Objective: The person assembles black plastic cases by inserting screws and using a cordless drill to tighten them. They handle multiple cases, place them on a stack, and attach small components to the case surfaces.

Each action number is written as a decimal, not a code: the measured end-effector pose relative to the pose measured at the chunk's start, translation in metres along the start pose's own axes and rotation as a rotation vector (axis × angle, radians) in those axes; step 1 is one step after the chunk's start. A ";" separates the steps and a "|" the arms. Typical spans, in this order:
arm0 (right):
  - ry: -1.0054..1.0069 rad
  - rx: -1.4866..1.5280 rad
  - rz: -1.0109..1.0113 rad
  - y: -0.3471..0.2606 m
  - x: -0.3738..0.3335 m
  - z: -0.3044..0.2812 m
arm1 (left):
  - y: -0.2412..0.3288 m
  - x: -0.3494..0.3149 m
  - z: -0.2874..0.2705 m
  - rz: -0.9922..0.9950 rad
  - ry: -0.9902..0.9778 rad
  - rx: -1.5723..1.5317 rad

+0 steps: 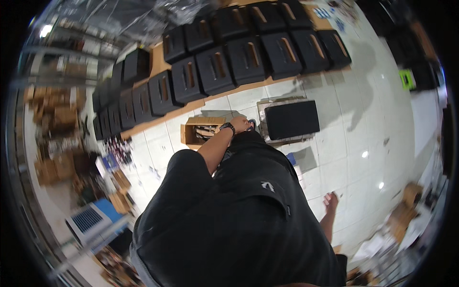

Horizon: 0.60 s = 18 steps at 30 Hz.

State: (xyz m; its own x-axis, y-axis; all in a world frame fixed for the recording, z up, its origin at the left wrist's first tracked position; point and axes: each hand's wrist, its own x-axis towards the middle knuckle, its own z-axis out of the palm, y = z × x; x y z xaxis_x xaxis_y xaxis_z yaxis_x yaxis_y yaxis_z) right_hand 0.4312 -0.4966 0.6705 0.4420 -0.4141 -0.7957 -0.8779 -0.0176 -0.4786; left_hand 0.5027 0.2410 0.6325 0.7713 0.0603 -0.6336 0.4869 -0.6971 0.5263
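Note:
My left hand (242, 124), with a dark watch (228, 127) on its wrist, hangs in front of my body. Just left of it stands an open cardboard box (191, 135) with dark and pale pieces inside. The fingers of that hand are too small and unclear to read. To its right, a flat black panel or case (291, 119) lies on a low carton-like base. My right hand (330, 200) hangs out to the right, away from these things. Its fingers are curled, with a small dark tip showing beside them that I cannot make out.
Rows of black boxy cases (246, 60) with slots stand on cardboard ahead. A blue and white appliance (95, 222) is at the left, near stacked cartons (57, 112). Brown cartons (404, 217) and white wrapping lie at the right. More dark cases line the far right.

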 end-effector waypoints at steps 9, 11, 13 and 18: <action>-0.627 -0.531 -0.042 -0.111 -0.031 0.174 | -0.078 0.023 0.054 -0.077 0.038 0.012; -0.567 -0.685 -0.127 -0.156 -0.040 0.196 | -0.045 -0.014 0.043 -0.139 0.137 -0.102; -0.713 -0.737 -0.254 -0.181 -0.005 0.209 | -0.034 -0.051 0.043 -0.184 0.204 -0.239; -0.764 -0.861 -0.248 -0.232 0.068 0.220 | -0.013 -0.135 0.130 -0.453 0.481 -0.501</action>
State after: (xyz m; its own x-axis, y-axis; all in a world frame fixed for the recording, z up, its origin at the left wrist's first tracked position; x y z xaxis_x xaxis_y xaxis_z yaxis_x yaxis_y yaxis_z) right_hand 0.7052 -0.3208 0.6460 0.3569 0.3350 -0.8720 -0.4576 -0.7511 -0.4759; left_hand 0.3389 0.1488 0.6380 0.4922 0.6371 -0.5931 0.8299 -0.1377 0.5407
